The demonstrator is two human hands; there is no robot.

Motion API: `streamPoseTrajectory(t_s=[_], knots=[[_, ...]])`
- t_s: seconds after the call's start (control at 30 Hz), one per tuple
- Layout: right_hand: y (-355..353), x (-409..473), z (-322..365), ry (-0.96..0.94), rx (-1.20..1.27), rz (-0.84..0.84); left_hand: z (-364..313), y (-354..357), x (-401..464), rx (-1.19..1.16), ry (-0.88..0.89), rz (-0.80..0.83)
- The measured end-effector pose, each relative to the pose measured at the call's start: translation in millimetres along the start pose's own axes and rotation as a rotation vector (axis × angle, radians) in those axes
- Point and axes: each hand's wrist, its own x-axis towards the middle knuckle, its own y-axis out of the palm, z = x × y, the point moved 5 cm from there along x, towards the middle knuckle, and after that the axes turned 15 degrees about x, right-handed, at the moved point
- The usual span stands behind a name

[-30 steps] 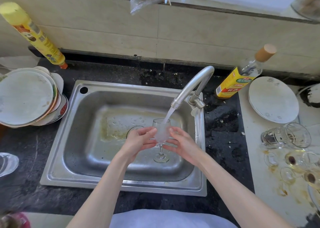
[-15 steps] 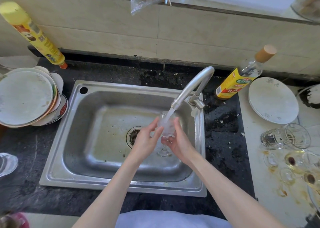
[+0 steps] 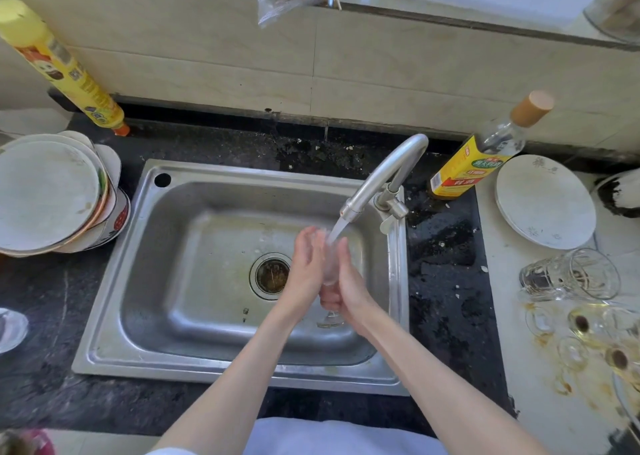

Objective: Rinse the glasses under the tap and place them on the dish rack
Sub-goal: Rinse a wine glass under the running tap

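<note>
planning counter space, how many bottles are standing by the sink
2: a yellow bottle at the back left against the wall, and a yellow-labelled glass bottle with a tan cap just right of the tap. None appears hidden.

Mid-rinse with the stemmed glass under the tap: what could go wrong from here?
1. The clear stemmed wine glass is wet and pressed between the left hand and the right hand; it may slip and break against the stainless steel sink.
2. Its rim sits close to the curved metal tap spout; lifting it carelessly could knock the two together.
3. No dish rack is in view, and the dirty glasses crowd the right counter, so setting it there risks a collision.
</note>
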Motion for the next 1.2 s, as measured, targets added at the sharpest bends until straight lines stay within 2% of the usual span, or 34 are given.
streamPoseTrajectory(t_s=[0.07,0.13,0.2,0.23,0.33,0.43,0.53,0.67,0.73,0.8,0.87,0.93,1.03,1.1,1.2], knots=[[-2.4,-2.2,1.2,0.119,-0.04,-0.015,-0.2,0.1,1.9,0.032,0.027,-0.032],[0.0,-2.3,3.9,0.201,-0.072,-0.001,4.5,-5.0,7.5,-0.044,-0.038,-0.116],[5.1,-0.9,6.8,0.16,-0.12,0.003,6.4,-8.4,9.1,-0.233,-0.17,-0.191],[6.6,1.4,7.6,0.083,-0.131,-0.001,6.6,-8.4,10.4,-0.279,-0.208,-0.208],[8.8,-1.9,10.1,-0.108,-0.101,-0.034,-3.3,-8.0,12.0,-0.167,-0.1,-0.159],[-2.0,-1.3,5.5,0.079,-0.036,-0.107,-7.2,-8.1,11.2,-0.042,0.019,-0.058],[-5.6,-2.4,7.0,0.23,-0.131,-0.055,-4.5,-9.4,9.0,-0.085,-0.012,-0.085],[2.2,-1.4,9.5,0.079,-0.176,-0.019,-2.7,-13.5,13.6,-0.159,-0.137,-0.235],[5.2,-2.2,9.5,0.025,-0.103,-0.011,-7.9,-13.4,16.4,-0.106,-0.068,-0.195],[-0.2,0.3,8.2,0.131,0.019,-0.039,-15.9,-10.7,17.0,-0.049,0.01,-0.08],[-5.4,-0.3,11.9,0.23,0.016,-0.075,-20.6,-8.0,14.4,-0.042,0.041,-0.029],[-5.1,0.7,16.5,0.231,-0.081,-0.058,-19.0,-11.0,13.3,-0.082,0.023,-0.096],[3.6,2.7,23.5,0.045,-0.256,-0.045,-10.0,-14.5,14.6,-0.093,-0.054,-0.215],[7.6,1.6,21.3,-0.035,-0.241,-0.046,-11.5,-13.8,15.1,-0.035,-0.06,-0.232],[-5.7,3.3,12.2,0.1,-0.045,-0.122,-26.8,-9.1,9.2,-0.01,0.063,-0.051]])
